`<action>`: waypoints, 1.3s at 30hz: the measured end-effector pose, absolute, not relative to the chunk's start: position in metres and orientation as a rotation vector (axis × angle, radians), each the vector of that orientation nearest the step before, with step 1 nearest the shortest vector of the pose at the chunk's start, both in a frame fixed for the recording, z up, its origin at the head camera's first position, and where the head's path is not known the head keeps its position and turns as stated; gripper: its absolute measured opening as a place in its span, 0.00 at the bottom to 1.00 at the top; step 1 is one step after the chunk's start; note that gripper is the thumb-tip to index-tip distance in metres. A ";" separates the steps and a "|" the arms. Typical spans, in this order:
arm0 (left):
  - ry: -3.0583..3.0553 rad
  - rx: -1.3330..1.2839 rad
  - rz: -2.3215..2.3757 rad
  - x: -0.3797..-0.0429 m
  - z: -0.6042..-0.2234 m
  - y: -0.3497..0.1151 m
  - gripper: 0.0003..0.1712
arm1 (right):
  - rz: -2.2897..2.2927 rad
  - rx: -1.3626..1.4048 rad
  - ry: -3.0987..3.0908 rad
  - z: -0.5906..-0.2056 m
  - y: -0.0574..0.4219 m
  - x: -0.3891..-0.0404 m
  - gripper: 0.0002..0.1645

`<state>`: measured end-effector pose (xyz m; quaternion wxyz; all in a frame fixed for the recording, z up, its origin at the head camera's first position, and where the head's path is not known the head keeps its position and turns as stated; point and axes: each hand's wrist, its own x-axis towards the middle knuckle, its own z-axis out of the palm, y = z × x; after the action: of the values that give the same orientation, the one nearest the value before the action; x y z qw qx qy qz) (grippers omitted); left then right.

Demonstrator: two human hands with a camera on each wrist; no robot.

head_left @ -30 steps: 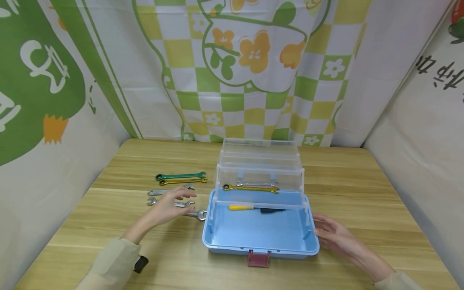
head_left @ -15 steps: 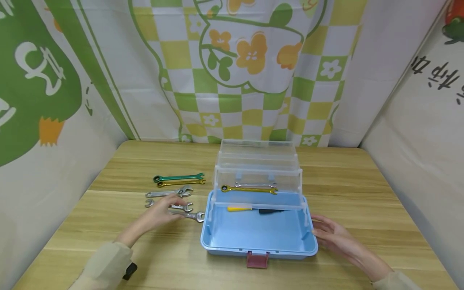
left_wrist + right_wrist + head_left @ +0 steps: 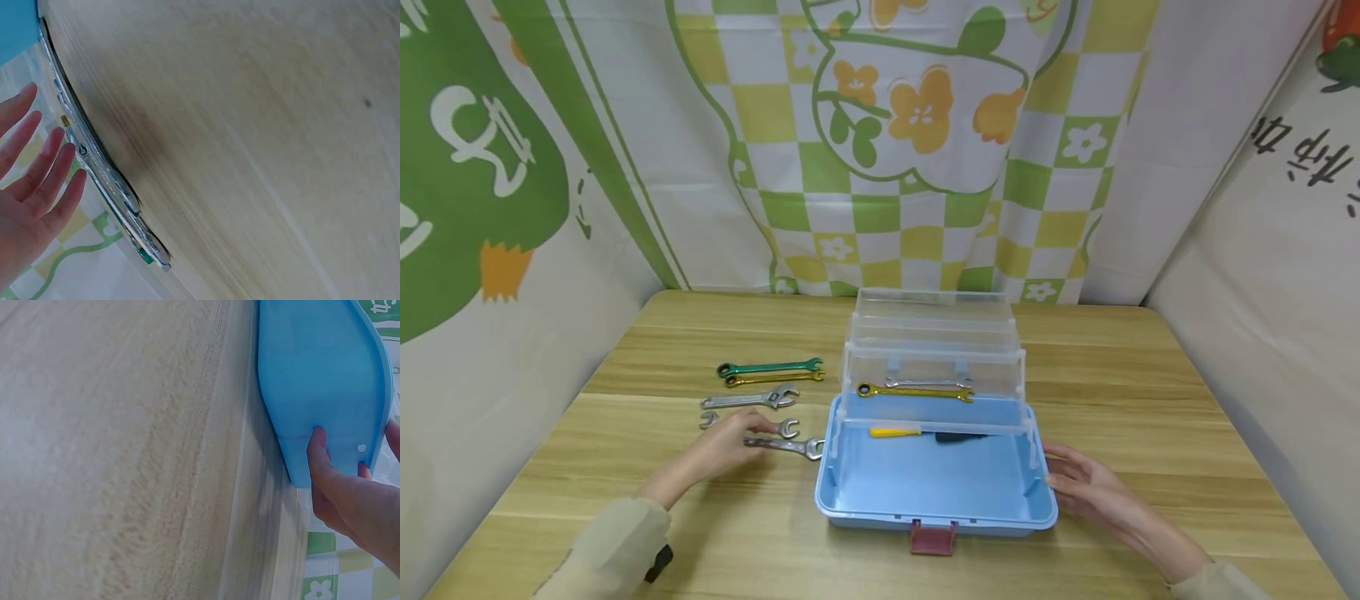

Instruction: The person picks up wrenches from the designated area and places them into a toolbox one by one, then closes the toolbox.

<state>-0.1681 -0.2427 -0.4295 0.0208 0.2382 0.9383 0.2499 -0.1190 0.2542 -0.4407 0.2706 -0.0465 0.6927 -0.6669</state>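
Note:
In the head view my left hand (image 3: 726,446) is low over an open-end wrench (image 3: 788,428), covering its middle. The left wrist view shows the fingers (image 3: 47,165) spread and fairly straight, just above the row of wrenches, gripping none. A thicker silver wrench (image 3: 782,446) lies nearest the body, its right end by the box. Beyond are an adjustable wrench (image 3: 748,399), a gold ratchet wrench (image 3: 775,378) and a green ratchet wrench (image 3: 771,367). My right hand (image 3: 1097,492) touches the right side of the blue toolbox (image 3: 940,521), fingers extended against its wall (image 3: 319,381).
The toolbox's clear tiered trays (image 3: 936,333) stand raised at the back. A gold wrench (image 3: 917,392) and a thin silver wrench (image 3: 928,383) lie in one tray. In the base is a yellow-handled tool (image 3: 895,432) with a black end. A maroon latch (image 3: 932,537) hangs in front.
My left hand has drawn back slightly and lowered over the wrenches, uncovering the adjustable wrench and more of the near silver wrench. The right hand stays against the toolbox.

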 end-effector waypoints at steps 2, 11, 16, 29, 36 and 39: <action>2.910 0.732 0.763 -0.169 -0.431 -0.244 0.13 | -1.794 -0.113 1.865 -0.441 0.254 -0.119 0.42; 2.927 0.771 0.715 -0.174 -0.439 -0.247 0.12 | -1.789 -0.117 1.866 -0.441 0.253 -0.118 0.42; 2.918 0.788 0.694 -0.177 -0.442 -0.247 0.11 | -1.787 -0.117 1.872 -0.441 0.253 -0.118 0.42; 2.901 0.705 0.667 -0.180 -0.444 -0.244 0.08 | -1.785 -0.102 1.864 -0.441 0.254 -0.120 0.41; 2.888 0.716 0.739 -0.183 -0.445 -0.244 0.06 | -1.782 -0.086 1.871 -0.440 0.254 -0.119 0.42; 2.866 0.698 0.766 -0.184 -0.445 -0.244 0.06 | -1.791 -0.093 1.869 -0.440 0.254 -0.119 0.42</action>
<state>-0.1840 -0.2438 -0.4452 0.0469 0.2288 0.9394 0.2510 -0.1192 0.2539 -0.4397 0.2723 -0.0347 0.6943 -0.6653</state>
